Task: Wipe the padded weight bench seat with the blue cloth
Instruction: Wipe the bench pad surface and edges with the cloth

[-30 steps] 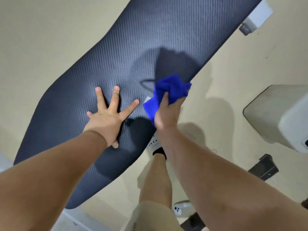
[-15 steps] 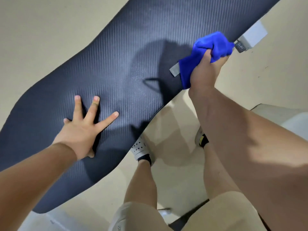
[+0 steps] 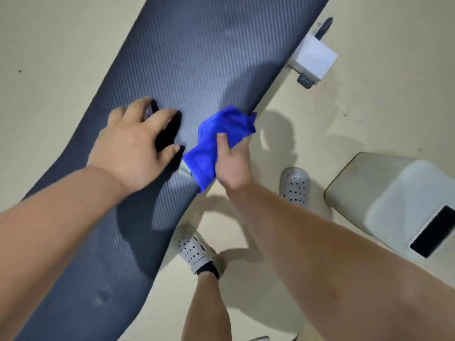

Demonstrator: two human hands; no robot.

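Observation:
The dark ribbed padded bench seat [image 3: 197, 60] runs diagonally from the lower left to the top of the view. My right hand [image 3: 232, 166] grips the bunched blue cloth [image 3: 216, 141] and presses it against the seat's right edge, with the thumb on top of the cloth. A small white tag sticks out from under the cloth. My left hand [image 3: 133, 143] rests on the seat just left of the cloth, fingers spread and curled, holding nothing.
A white frame bracket [image 3: 312, 60] with a dark knob sticks out from under the seat at the upper right. A pale grey box [image 3: 394, 203] stands on the beige floor at right. My feet in perforated white shoes [image 3: 194, 249] stand beside the seat's edge.
My right hand has slid the blue cloth back down the seat's right edge toward me. My left hand has shifted up the seat, closer to the cloth, with its fingers now curled.

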